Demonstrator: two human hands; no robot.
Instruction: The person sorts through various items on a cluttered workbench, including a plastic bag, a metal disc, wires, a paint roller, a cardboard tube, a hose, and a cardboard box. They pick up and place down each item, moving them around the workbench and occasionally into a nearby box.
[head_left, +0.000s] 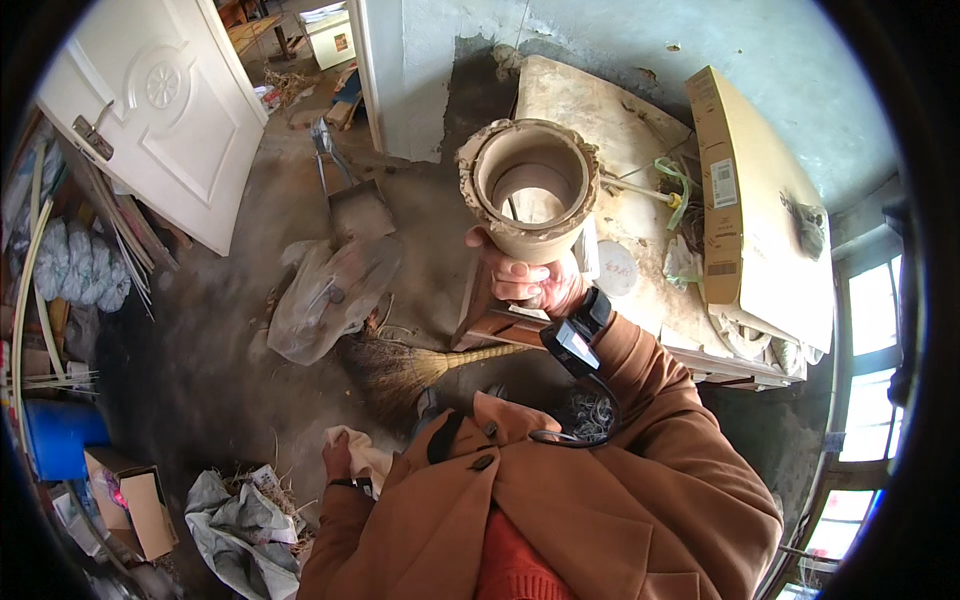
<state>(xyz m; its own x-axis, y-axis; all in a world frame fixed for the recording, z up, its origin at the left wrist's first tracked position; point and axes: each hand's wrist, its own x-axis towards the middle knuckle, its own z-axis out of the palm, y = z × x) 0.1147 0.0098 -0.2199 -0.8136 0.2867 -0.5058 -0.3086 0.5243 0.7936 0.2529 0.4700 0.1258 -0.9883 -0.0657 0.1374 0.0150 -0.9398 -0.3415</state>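
Note:
My right hand (536, 281) grips a brown, clay-like round vessel (525, 244) from its near side, with the fingers curled against its lower wall. The vessel is raised near the corner of a worn table, its wide mouth facing up at me. A rough, crumbly collar surrounds the smooth inner rim. Pale light shows deep inside, and I cannot tell whether the bottom is open. Low beside my coat, my left hand (337, 456) holds a cream cloth (367, 459), partly hidden by the coat.
On the table (637, 300) lie a pale disc (617, 268), a yellow-ended stick and a large cardboard box (724, 225). A straw broom (405, 367), clear plastic bag (330, 300) and metal dustpan (361, 210) occupy the floor. A white door (172, 112) stands ajar at left.

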